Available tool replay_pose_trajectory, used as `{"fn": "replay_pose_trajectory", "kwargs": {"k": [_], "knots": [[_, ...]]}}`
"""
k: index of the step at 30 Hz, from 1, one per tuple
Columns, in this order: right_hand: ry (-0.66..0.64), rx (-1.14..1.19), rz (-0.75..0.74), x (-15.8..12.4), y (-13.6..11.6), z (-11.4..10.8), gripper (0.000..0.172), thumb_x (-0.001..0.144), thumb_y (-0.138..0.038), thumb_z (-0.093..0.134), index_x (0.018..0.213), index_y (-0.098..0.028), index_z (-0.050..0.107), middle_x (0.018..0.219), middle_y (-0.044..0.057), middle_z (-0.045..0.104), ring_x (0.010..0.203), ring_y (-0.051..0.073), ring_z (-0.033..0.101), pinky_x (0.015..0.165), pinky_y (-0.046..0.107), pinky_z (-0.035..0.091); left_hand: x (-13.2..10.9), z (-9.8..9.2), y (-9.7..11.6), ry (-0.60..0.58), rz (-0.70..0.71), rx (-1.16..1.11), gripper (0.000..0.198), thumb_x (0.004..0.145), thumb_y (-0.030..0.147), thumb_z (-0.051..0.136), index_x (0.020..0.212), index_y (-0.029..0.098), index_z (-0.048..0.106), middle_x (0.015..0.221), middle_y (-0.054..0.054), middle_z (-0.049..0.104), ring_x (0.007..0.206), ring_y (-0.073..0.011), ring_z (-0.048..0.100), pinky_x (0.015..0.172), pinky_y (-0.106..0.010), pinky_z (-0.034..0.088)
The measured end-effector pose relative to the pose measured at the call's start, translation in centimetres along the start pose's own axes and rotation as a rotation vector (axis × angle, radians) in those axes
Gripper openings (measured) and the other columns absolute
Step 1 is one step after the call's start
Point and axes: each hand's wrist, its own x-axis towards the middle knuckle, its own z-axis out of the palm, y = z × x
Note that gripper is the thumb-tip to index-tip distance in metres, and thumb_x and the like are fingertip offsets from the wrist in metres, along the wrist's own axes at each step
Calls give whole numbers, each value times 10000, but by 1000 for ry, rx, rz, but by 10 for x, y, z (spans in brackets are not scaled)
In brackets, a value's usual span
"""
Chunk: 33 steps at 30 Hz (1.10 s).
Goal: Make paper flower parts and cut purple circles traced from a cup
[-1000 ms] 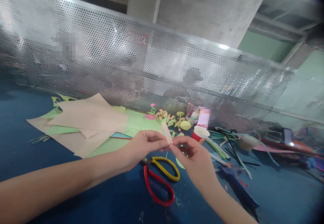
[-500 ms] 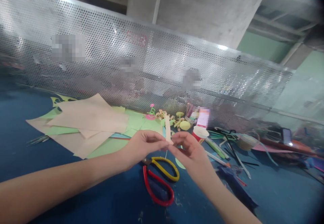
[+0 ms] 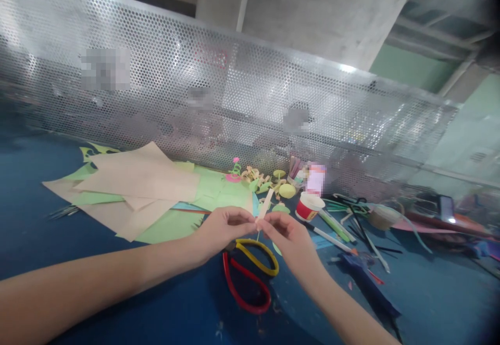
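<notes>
A narrow tan paper strip (image 3: 265, 205) stands tilted to the upper right, pinched at its lower end by both hands over the blue table (image 3: 117, 293). My left hand (image 3: 222, 229) grips it from the left with thumb and fingers closed. My right hand (image 3: 287, 238) pinches it from the right, fingertips meeting the left hand's. A thin thread or stick hangs just below the pinch. Scissors (image 3: 250, 275) with one red and one yellow handle lie on the table right under the hands.
Tan and light green paper sheets (image 3: 140, 189) lie spread at the left. Behind the hands are small paper curls and shapes (image 3: 269, 181), a red and white cup (image 3: 308, 207), pens and sticks (image 3: 344, 225), and a dark glue gun (image 3: 367, 285). A perforated metal screen (image 3: 219, 100) closes the table's far side.
The strip has swung from leaning up-left, through upright, to leaning up-right. Both hands have shifted slightly lower in view and stay pinched on it.
</notes>
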Motion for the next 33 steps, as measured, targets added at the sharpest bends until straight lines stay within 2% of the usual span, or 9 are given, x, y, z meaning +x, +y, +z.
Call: {"fn": "replay_pose_trajectory", "kwargs": {"k": [4,7,10,15,27,33], "knots": [[104,-51,-84,-4,15,5,225,749,-364,642,808,-223,479,685,-25,630,657,145,602,623,247,483,2,0,-14,1,33,-34,184,672,291,710,754,138,652,747,-19,676,737,-132,610,716,-224,450],[112,-199,-179,-8,19,6,145,786,-354,601,805,-215,567,745,3,659,709,157,620,651,259,494,3,-1,-23,2,68,-3,180,688,299,694,767,141,660,758,-25,686,745,-146,621,741,-246,459],[92,-288,-234,-11,20,6,167,819,-350,555,846,-217,653,834,27,687,764,172,629,673,274,503,2,-1,-29,0,123,37,183,705,310,675,776,141,667,782,-35,689,768,-160,626,764,-262,467],[75,-333,-226,-13,23,6,172,830,-343,548,859,-228,672,907,29,690,804,180,624,702,291,499,-2,-2,-32,11,193,125,176,754,303,623,815,146,674,827,-43,690,802,-167,624,785,-265,469],[-9,-355,-175,-12,18,4,104,811,-276,552,820,-204,625,842,26,650,743,158,610,678,268,507,-6,-2,-31,42,343,395,190,831,288,522,836,181,678,893,-29,695,854,-174,613,811,-252,441],[-65,-342,-235,-10,14,-1,108,826,-274,536,827,-205,618,861,31,600,808,158,583,713,267,502,-8,-1,-31,69,379,423,178,837,292,524,860,186,665,880,-25,686,847,-165,609,799,-251,442]]}}
